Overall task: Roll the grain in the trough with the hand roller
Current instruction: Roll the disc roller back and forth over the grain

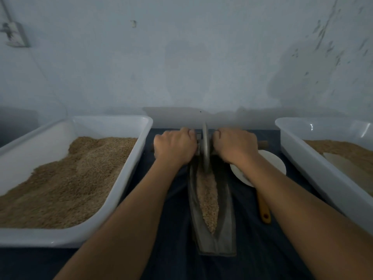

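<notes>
Your right forearm hides part of the white bowl and the top of the yellow-handled tool; bowl contents can't be told. Far end of the trough sits behind your hands. Left hand and right hand curl tight round the hand roller axle, disc standing in grain. Left tub holds grain; the right tub, cut off, holds some too.

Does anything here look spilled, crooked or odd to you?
Nothing stands out. Both hands, left hand and right hand, grip the roller handles at the far end of the trough, and the grain lies inside it. I see no grain on the dark cloth.
</notes>
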Demonstrator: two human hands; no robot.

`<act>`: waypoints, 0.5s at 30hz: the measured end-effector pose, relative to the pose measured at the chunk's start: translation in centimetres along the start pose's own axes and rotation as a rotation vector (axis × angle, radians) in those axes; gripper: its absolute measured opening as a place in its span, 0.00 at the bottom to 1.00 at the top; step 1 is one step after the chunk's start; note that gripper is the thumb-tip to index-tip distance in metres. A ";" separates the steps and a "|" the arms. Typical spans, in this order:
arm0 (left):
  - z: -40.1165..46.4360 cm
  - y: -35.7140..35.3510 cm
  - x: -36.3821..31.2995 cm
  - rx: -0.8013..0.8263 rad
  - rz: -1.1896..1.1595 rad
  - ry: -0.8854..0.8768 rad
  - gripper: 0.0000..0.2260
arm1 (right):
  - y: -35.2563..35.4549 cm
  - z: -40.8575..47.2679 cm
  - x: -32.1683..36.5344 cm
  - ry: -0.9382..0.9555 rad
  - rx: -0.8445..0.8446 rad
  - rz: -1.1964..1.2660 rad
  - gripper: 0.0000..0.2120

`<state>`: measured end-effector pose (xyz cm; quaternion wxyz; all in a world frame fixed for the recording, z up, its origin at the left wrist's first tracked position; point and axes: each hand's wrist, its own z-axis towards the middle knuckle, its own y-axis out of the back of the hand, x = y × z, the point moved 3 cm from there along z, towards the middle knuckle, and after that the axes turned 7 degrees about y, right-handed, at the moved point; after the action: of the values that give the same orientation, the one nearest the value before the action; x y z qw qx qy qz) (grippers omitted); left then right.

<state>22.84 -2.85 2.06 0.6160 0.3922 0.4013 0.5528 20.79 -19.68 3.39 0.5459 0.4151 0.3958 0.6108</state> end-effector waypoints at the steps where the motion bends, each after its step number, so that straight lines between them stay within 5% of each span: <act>1: -1.5 0.3 0.2 -0.037 0.030 -0.056 0.12 | 0.4 -1.6 0.3 0.035 -0.038 -0.014 0.23; 9: -14.7 4.7 2.1 -0.210 -0.192 -0.142 0.21 | 3.9 -15.0 1.5 0.221 -0.125 0.054 0.28; 12: -14.3 4.4 2.3 -0.177 -0.177 -0.097 0.22 | 3.7 -14.4 1.7 0.237 -0.130 0.034 0.29; 15: -10.1 2.9 1.1 -0.113 -0.111 -0.055 0.23 | 2.1 -9.6 1.4 0.197 0.035 0.065 0.30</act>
<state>12.44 -1.14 0.95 0.6778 0.3492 0.3736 0.5283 11.00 -18.78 2.15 0.4769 0.3750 0.4447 0.6590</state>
